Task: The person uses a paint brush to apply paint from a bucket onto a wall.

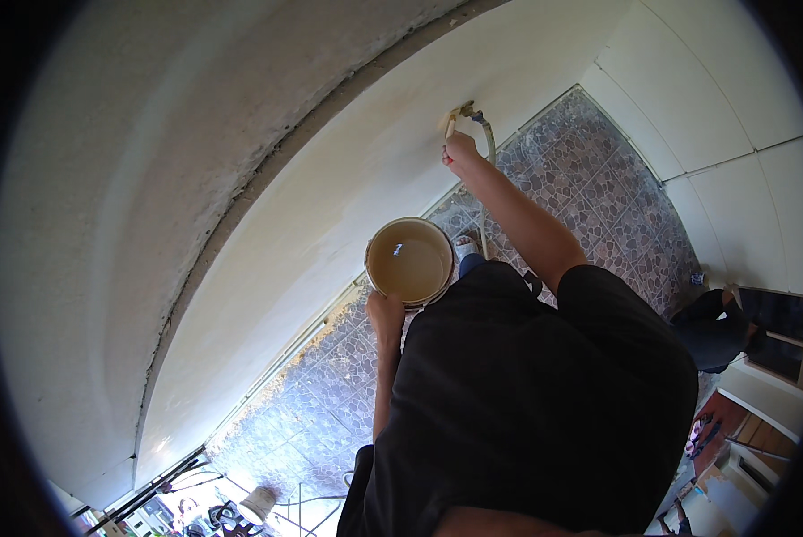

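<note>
My left hand point(385, 318) grips the near rim of a round bucket point(443, 295). Inside is beige liquid point(408, 261) with a small bright reflection. My right arm reaches out to the cream wall, and my right hand point(459, 150) is closed around what looks like a paintbrush point(451, 123), pale and partly hidden by the fingers. Its far end is close to a tap point(467, 108) on the wall; whether it touches the wall is hard to tell. From the tap a hose point(490, 143) curves down to the floor.
Stone-patterned floor tiles point(589, 161) meet the cream wall point(330, 215). My foot point(465, 243) is just beyond the bucket. Another person's dark-clothed legs point(710, 329) show at right. A white bucket point(258, 504) and cables lie at lower left. A panelled wall point(714, 89) stands at upper right.
</note>
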